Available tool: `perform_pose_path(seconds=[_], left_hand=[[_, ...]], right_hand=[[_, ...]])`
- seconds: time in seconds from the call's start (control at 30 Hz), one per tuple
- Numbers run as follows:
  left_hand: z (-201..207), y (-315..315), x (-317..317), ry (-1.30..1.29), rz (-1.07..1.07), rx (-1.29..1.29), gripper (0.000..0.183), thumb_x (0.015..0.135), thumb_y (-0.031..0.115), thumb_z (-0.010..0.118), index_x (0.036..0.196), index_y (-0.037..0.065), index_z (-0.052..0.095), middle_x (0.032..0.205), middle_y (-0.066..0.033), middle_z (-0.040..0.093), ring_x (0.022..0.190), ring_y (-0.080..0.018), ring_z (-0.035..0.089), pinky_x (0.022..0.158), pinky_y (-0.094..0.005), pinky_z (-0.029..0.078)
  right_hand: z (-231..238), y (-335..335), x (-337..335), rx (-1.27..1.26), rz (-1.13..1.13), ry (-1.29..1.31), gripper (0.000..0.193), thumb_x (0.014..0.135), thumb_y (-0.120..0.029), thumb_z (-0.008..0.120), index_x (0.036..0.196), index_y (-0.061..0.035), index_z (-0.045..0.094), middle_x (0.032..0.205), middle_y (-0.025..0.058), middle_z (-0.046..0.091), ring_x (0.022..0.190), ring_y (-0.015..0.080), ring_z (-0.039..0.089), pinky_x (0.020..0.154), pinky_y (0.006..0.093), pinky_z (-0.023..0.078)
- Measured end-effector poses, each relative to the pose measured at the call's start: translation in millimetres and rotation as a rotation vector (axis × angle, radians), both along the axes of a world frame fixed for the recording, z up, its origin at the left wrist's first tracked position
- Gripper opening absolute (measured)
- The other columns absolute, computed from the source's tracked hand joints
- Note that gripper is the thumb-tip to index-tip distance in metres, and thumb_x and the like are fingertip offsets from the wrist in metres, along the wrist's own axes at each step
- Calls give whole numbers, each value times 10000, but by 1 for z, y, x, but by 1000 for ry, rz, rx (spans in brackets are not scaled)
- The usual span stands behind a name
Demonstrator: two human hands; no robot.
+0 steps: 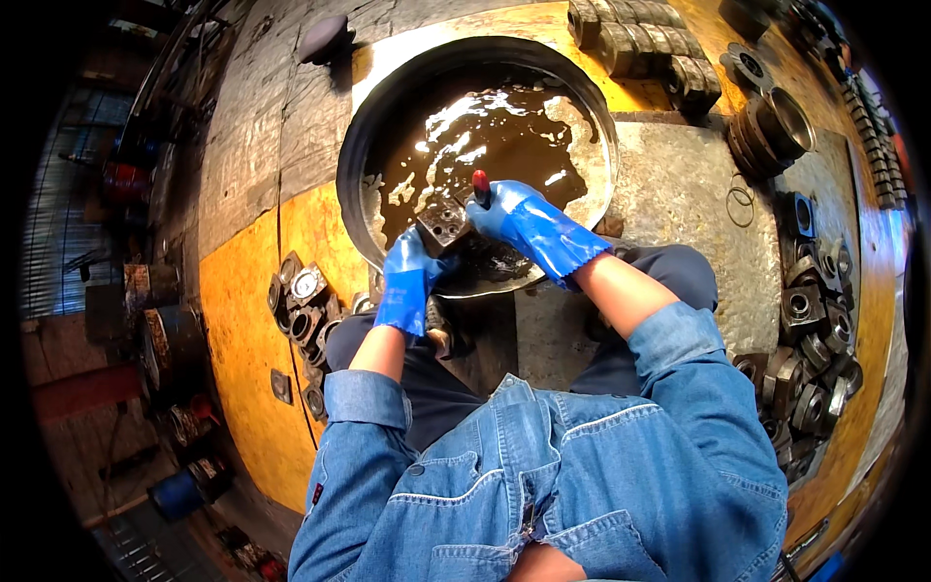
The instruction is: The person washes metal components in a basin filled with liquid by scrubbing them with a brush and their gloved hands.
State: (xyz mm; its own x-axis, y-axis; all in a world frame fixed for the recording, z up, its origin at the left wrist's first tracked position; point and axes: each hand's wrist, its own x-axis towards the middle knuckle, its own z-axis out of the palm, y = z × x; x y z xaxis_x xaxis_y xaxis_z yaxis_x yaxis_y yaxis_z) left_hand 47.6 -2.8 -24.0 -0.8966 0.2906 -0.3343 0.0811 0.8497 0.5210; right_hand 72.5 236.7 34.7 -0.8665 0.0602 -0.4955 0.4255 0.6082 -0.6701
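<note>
A dark metal block with several round holes [443,225] is tilted over the near side of a wide round basin [357,209] of murky brown liquid. My left hand [409,267], in a blue rubber glove, grips the block from its left. My right hand [519,215], gloved the same way, is closed around a tool with a red handle end [480,182] sticking up past the thumb. The tool's working end is hidden by the glove and the block, so its kind does not show. Foam and bright reflections cover parts of the liquid.
Greasy metal parts with round bores [308,308] lie left of the basin, with more [810,344] piled at right. Rows of thick metal nuts [640,41] stand beyond the basin. Metal rings [771,131] and a thin wire loop [740,206] are at right.
</note>
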Motion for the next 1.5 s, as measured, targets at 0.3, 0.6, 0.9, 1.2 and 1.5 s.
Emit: perform_pose_path(seconds=[0.3, 0.6, 0.9, 1.2, 1.5], left_hand=[[-3, -16, 4, 40, 45, -42, 637, 715, 304, 1007, 1231, 39, 744, 1133, -180, 814, 1083, -375, 776, 929, -452, 605], [2, -17, 4, -13, 31, 104, 685, 740, 283, 974, 1334, 55, 719, 1223, -159, 810, 1161, -337, 766, 1002, -414, 582], [9, -7, 2, 29, 33, -30, 636, 773, 256, 960, 1322, 36, 727, 1189, -169, 811, 1114, -320, 775, 991, -413, 581], [26, -10, 11, -51, 78, -42, 659, 749, 272, 981, 1310, 39, 725, 1176, -168, 811, 1116, -327, 773, 982, -418, 581], [17, 3, 0, -10, 27, -65, 700, 737, 311, 993, 1322, 45, 716, 1196, -175, 807, 1128, -339, 770, 974, -438, 586]], right_hand=[[-39, 50, -21, 187, -139, -133, 406, 971, -447, 669, 1184, -129, 802, 1048, 153, 820, 966, 346, 795, 890, 443, 619], [-64, 35, -26, -367, -347, 148, 329, 917, -330, 724, 968, -6, 755, 813, 144, 737, 766, 230, 702, 770, 389, 557], [-12, -12, -16, -311, 32, 272, 309, 975, -312, 758, 1146, -65, 827, 992, 74, 834, 951, 173, 772, 914, 312, 587], [-1, -12, -9, -553, 0, 229, 256, 957, -302, 742, 1125, -129, 828, 1014, 97, 829, 964, 184, 774, 935, 333, 587], [-39, -2, -17, -304, 43, 347, 318, 939, -447, 685, 1134, -238, 824, 1072, 97, 820, 1068, 358, 768, 979, 440, 615]])
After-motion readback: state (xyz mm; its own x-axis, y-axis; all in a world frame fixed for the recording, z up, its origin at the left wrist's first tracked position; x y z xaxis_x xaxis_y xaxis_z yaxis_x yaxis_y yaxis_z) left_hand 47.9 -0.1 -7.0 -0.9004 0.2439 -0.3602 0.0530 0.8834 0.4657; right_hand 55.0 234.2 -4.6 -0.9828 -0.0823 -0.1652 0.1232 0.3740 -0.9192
